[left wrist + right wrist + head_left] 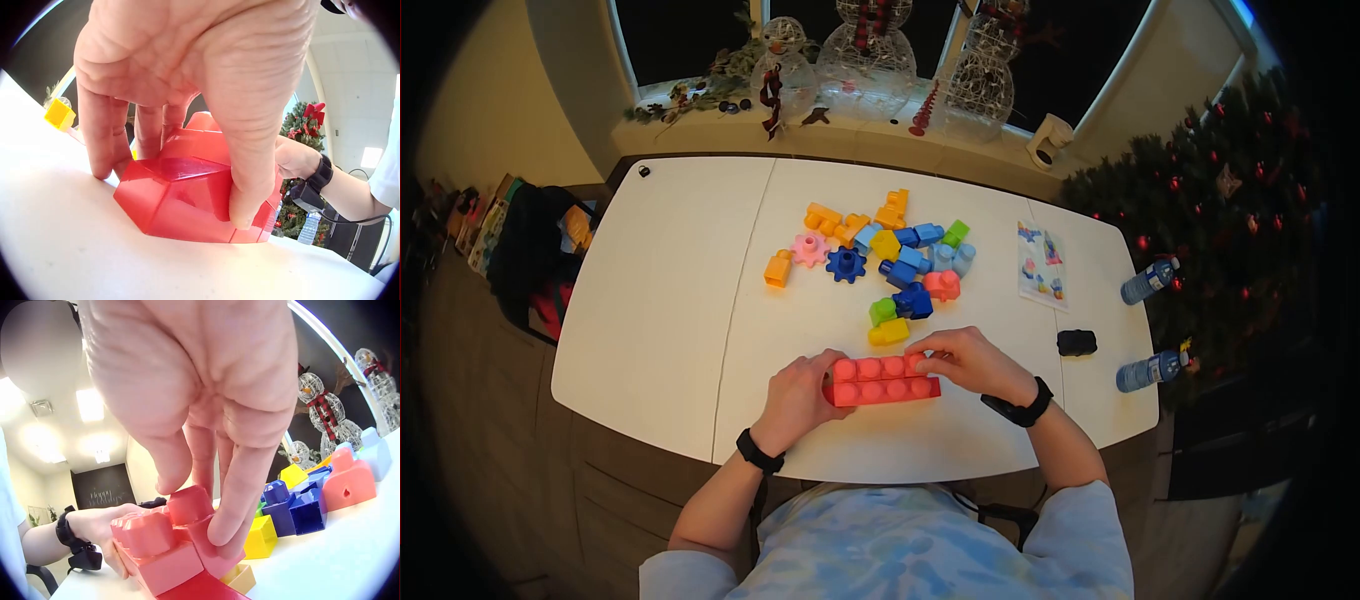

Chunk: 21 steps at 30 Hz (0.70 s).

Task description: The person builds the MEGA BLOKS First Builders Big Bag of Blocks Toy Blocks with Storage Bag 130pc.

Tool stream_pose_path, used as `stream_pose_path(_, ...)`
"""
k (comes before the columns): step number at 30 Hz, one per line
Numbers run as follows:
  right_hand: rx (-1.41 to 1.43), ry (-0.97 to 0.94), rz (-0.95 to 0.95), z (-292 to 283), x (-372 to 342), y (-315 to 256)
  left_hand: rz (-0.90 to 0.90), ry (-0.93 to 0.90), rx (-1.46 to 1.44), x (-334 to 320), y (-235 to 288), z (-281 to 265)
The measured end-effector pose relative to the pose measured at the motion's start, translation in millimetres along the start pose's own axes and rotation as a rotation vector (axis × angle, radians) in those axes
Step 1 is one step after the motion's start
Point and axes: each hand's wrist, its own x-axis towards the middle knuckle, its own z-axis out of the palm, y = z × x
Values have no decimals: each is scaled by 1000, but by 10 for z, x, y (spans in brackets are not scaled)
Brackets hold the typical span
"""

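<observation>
A red toy-block assembly [887, 391], with two rows of round studs on top, rests on the table near the person. The left hand [794, 395] grips its left end, thumb on the near side and fingers on the far side. At the opposite end, the right hand [975, 360] pinches a red block [191, 506] in the far row between thumb and fingers. In the left wrist view, the darker red base [187, 209] has a faceted end lying on the white tabletop. A yellow block [889, 332] lies just beyond the assembly.
Beyond the hands lie several loose blocks, among them a dark blue gear [846, 265] and a pink gear [810, 250]. To the right are a picture sheet [1042, 265], a black case [1077, 343] and two water bottles [1150, 281] near the edge of the table [640, 330].
</observation>
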Motion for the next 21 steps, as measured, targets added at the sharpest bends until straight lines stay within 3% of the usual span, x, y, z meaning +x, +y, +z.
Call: stream_pose_path(21,-162,-54,-82,30,93,120,-23,-47,-22,17,-64,14)
